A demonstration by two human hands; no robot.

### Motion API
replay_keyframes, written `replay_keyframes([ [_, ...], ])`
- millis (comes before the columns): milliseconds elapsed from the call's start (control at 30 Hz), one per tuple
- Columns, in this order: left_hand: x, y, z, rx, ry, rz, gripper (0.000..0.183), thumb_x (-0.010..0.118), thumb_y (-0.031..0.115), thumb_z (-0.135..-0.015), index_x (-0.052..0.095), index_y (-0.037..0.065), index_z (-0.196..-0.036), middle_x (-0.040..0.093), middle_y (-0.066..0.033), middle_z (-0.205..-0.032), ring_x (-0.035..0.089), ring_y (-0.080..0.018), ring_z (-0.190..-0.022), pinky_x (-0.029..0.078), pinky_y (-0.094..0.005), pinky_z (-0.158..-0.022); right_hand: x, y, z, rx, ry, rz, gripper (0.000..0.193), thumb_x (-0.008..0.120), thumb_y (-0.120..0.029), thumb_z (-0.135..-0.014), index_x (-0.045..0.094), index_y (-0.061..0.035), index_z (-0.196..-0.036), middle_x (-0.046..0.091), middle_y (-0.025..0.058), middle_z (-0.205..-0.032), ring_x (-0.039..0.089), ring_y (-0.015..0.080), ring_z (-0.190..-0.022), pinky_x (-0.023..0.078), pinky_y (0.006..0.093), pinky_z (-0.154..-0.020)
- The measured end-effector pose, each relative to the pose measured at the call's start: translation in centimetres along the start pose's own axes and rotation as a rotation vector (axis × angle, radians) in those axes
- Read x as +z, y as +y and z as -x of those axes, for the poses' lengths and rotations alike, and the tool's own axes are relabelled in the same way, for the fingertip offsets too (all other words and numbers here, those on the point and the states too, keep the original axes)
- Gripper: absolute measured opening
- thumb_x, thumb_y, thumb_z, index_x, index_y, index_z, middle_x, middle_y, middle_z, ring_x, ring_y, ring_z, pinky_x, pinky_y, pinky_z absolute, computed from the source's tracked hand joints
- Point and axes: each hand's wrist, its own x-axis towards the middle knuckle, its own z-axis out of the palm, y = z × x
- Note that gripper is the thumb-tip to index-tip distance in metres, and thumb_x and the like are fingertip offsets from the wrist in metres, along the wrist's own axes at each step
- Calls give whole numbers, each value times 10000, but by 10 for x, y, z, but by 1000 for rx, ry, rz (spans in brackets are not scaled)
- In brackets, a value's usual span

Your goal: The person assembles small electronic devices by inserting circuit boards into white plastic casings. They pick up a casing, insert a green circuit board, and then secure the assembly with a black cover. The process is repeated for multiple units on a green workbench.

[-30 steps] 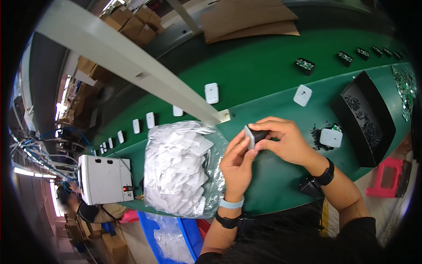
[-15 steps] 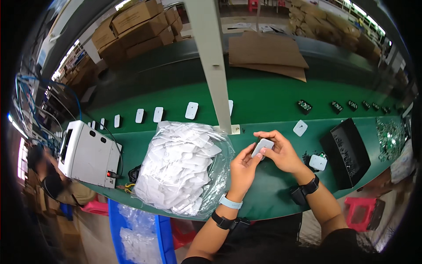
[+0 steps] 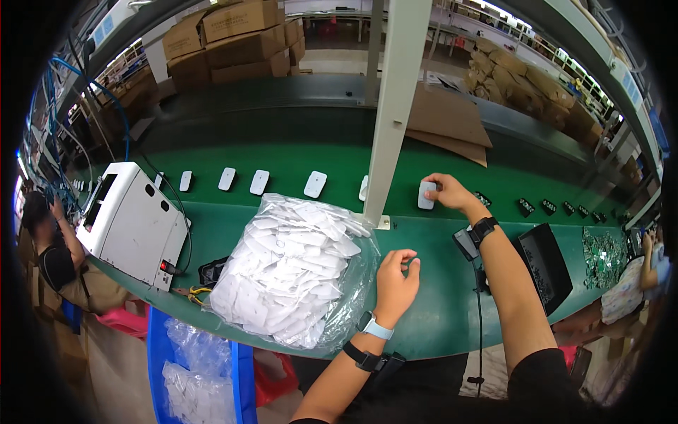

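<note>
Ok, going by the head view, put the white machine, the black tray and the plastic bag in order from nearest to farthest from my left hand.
From your left hand:
1. Plastic bag, just to its left on the table.
2. Black tray, over to the right, past your right forearm.
3. White machine, far left, beyond the bag.

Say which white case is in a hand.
The white case right of the post, gripped by the right hand; the other white cases show left of the post, untouched.
</note>
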Motion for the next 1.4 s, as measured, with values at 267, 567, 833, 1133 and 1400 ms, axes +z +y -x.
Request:
replay_keyframes([
  [267,-2,11,-1,203,224,-353,259,704,58,-826,637,16,-1072,593,-165,-1098,549,-380,-1061,440,-461,-959,-11,35,-6,-67,125,149,570,795,-173,-866,596,-87,-1393,673,120,-1264,638,265,-1095,532,392,-962],
  [567,-11,-6,-2,-18,306,-349,700,724,93,-808,452,32,-1451,439,-246,-1223,480,-392,-1112,393,-470,-994,-55,-27,119,-135,166,165,193,708,-125,-890,699,21,-1015,701,111,-839,644,179,-752,535,321,-719],
  [833,-16,6,-4,-48,245,-708,756,711,171,-817,412,-28,-1482,568,-262,-1145,559,-444,-1028,443,-508,-923,-72,37,201,-53,51,375,158,663,-85,-823,703,8,-945,718,153,-799,693,328,-737,545,407,-697],
  [1133,-21,-3,-5,-88,296,-820,743,713,201,-840,425,-147,-1430,614,-279,-1232,641,-387,-931,514,-466,-860,-42,20,205,28,-188,439,207,811,-185,-751,700,-32,-834,728,124,-802,711,330,-781,553,417,-706],
  [1400,-18,-1,-7,40,437,-552,295,712,128,-899,638,-47,-1125,661,-168,-975,590,-239,-786,501,-382,-762,-41,33,199,50,-193,397,77,752,-63,-748,682,-29,-743,737,133,-803,713,332,-772,559,415,-691],
])
